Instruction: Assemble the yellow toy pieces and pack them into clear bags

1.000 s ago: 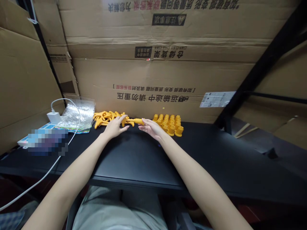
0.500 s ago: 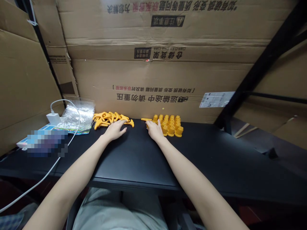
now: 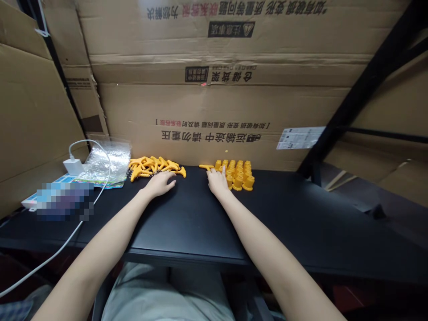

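Observation:
My right hand (image 3: pixel 218 182) is at the left edge of a block of yellow stepped plastic caps (image 3: pixel 238 180), which stand upright in rows. Its fingers are closed around the lower part of a yellow T-shaped handle (image 3: pixel 206 166), whose crossbar shows beyond the fingertips; the rest is hidden by the hand. On the left, my left hand (image 3: pixel 161 183) rests palm down on the black table, fingers stretched out and thumb apart, with nothing visible in it. Just beyond its fingertips lies a heap of yellow T-shaped handles (image 3: pixel 152 165), some showing ridged stems.
A crumpled clear plastic bag (image 3: pixel 109 160) lies left of the heap, beside a white charger plug (image 3: pixel 73 166) on a power strip. The white cable (image 3: pixel 72 234) runs down across the table's left side. A cardboard wall (image 3: pixel 214 104) closes off the back of the black table (image 3: pixel 190 223).
The T-shaped handle's crossbar has shifted slightly right and tilted at my right fingertips. My left hand has drawn back a little from the heap.

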A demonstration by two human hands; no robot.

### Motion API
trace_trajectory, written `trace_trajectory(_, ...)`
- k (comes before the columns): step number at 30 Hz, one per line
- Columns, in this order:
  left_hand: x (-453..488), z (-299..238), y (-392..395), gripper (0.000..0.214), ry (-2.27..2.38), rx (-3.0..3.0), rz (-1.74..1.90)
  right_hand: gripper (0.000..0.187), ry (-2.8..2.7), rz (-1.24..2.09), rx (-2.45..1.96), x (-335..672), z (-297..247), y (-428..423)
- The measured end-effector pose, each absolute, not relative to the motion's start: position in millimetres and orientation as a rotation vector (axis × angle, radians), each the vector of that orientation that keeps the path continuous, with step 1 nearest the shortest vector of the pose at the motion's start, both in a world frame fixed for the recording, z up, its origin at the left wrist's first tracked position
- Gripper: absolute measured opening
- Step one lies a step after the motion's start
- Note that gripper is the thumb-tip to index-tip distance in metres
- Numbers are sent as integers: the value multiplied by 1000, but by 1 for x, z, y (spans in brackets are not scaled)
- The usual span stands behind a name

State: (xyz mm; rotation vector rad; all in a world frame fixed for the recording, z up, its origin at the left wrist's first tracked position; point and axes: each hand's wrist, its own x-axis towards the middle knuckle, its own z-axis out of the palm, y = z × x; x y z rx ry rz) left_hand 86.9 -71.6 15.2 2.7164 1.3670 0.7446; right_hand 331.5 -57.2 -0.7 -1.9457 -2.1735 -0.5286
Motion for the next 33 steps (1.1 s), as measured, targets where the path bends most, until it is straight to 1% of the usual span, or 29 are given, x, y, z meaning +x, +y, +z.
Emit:
trace_trajectory(7, 87, 14, -71, 27, 1345, 2694, 755, 34, -2132, -451, -1968, 338, -8, -54)
trace_trajectory(11, 86, 13, -69, 28, 1345, 2696, 748, 34, -2055, -524, -1917, 341, 9, -62)
trace_trajectory(13, 86, 12, -68, 28, 1349, 2702, 739, 31, -1916, -560, -1976, 346, 23, -69)
trace_trajectory(17, 86, 9, -65, 26, 1330, 2720, 732, 36, -1742, -316, -2196, 358, 43, -76)
trace_trajectory(20, 86, 7, -64, 25, 1315, 2723, 765, 36, -1762, -98, -2239, 363, 42, -74)
trace_trajectory(23, 85, 7, -63, 25, 1323, 2726, 804, 31, -1874, 38, -2182, 360, 33, -70)
trace_trajectory(28, 92, 6, -56, 27, 1318, 2728, 870, 26, -2117, 30, -1948, 342, 24, -67)
trace_trajectory(30, 98, 4, -51, 30, 1315, 2759, 849, 24, -2123, 53, -1835, 335, 21, -67)
trace_trajectory(33, 112, 2, -42, 35, 1356, 2831, 732, 26, -2013, 147, -1775, 328, 16, -65)
